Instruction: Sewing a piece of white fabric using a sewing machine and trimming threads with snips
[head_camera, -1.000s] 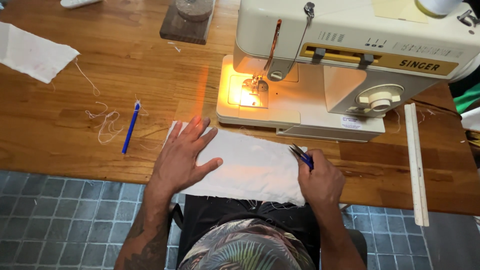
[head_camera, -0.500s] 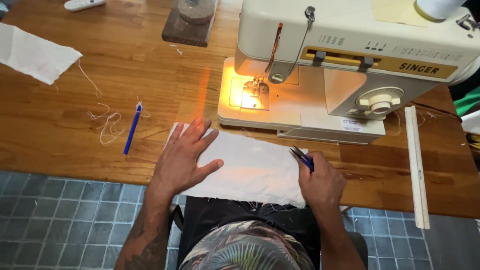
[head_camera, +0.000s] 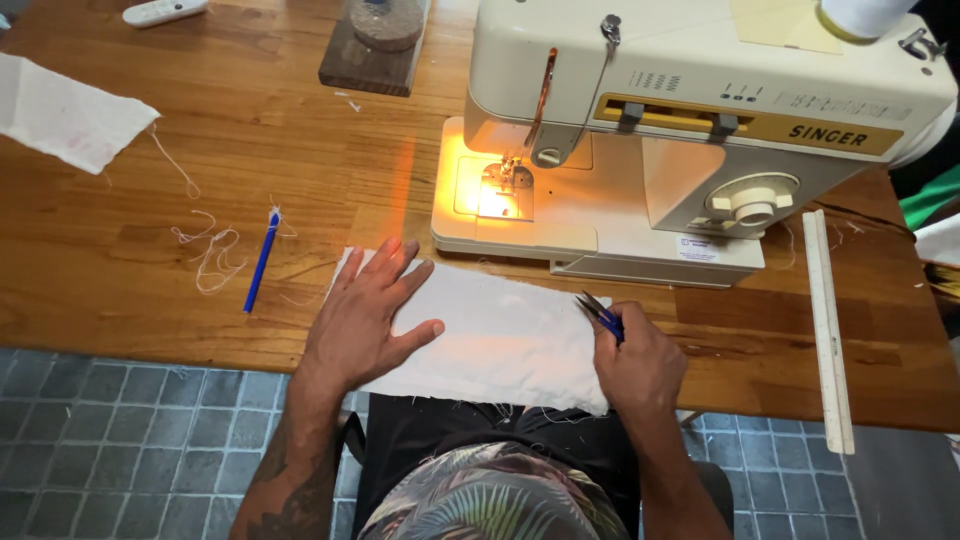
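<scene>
- Left hand (head_camera: 365, 322) is lying flat, fingers spread, pressing the white rectangular cloth panel (head_camera: 500, 340) (long axis running left-right).
- Right hand (head_camera: 640, 365) is gripping blue-handled thread snips (head_camera: 600, 315) at the panel's right end.

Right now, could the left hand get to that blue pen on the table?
Probably yes: the left hand lies flat on the white cloth, and the blue pen lies just to its left with bare wood between.

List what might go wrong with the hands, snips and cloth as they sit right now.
The right hand holds blue snips with the points aimed at the white cloth, so a slip might nick it. The left hand lies flat on the cloth, possibly within the blades' path. The cloth overhangs the table edge and might slide off.
</scene>
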